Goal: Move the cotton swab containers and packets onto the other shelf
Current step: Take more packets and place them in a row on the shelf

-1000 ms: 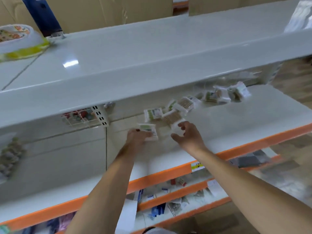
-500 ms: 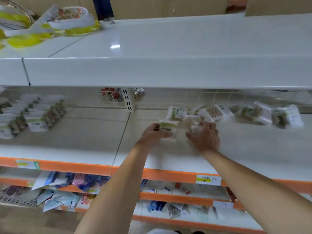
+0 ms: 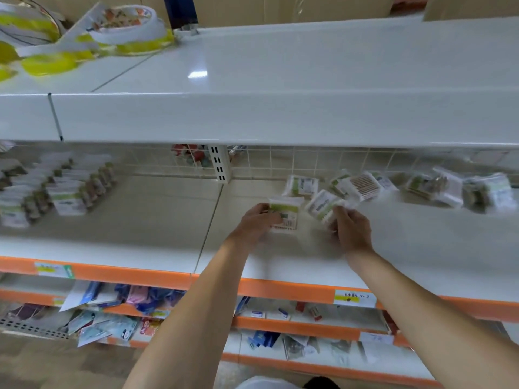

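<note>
My left hand (image 3: 257, 223) grips a white cotton swab packet (image 3: 285, 213) with a green band and a barcode, held just above the right shelf section (image 3: 421, 248). My right hand (image 3: 351, 231) pinches a second swab packet (image 3: 323, 206), tilted. Behind them several more swab packets and containers lie scattered: one flat packet (image 3: 302, 185), a clear box of swabs (image 3: 362, 185), and others farther right (image 3: 446, 189). On the left shelf section (image 3: 140, 220), several swab packets stand in neat rows (image 3: 64, 192).
A deep white shelf (image 3: 280, 116) overhangs just above the hands. Yellow and white packaged goods (image 3: 84, 37) lie on its top left. An upright bracket (image 3: 220, 164) divides the two sections. Lower orange-edged shelves (image 3: 280, 324) hold assorted small packets.
The view has swung left and steadied, bringing the left section's rows into sight. My right hand has closed on a tilted packet and drawn it slightly toward me. My left hand keeps its packet.
</note>
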A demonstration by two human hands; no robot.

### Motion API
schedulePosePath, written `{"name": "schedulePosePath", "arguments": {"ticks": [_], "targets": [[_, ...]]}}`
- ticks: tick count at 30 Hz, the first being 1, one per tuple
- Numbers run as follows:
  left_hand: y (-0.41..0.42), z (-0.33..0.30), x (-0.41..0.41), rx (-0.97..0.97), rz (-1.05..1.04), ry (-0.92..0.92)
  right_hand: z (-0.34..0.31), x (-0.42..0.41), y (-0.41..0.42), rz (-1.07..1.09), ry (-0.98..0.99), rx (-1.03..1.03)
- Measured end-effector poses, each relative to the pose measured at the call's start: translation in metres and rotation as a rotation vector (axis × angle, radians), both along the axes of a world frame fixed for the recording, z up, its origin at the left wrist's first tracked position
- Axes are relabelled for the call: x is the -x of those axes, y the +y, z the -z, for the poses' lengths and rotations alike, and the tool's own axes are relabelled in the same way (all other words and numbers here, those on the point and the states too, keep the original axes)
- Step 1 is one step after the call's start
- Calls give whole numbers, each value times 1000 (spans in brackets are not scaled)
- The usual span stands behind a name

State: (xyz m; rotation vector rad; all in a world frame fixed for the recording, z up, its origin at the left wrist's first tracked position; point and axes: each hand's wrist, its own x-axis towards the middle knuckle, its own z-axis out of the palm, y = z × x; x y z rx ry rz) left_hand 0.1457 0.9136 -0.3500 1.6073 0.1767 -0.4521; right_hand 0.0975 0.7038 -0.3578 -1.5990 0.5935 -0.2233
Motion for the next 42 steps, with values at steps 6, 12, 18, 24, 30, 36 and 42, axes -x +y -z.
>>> {"name": "schedulePosePath", "arguments": {"ticks": [6, 12, 18, 24, 30, 36, 42], "targets": [[3, 0, 5, -62, 6, -29, -7, 2, -5, -25, -44, -220], [6, 3, 17, -70, -177, -167, -15, -2, -19, -210, -43, -320], [20, -4, 29, 18, -358, -123, -16, -5, -15, -353, -62, -61], [43, -17, 55, 24, -491, -126, -22, -12, 8, -406, -41, -4], [78, -29, 82, 15, -592, -181, -29, -18, 48, -493, -36, -197], [119, -34, 106, -12, -693, -190, -33, -20, 94, -593, -57, -200], [175, -33, 118, 39, -806, -191, -26, -22, 151, -643, -28, -166]]}}
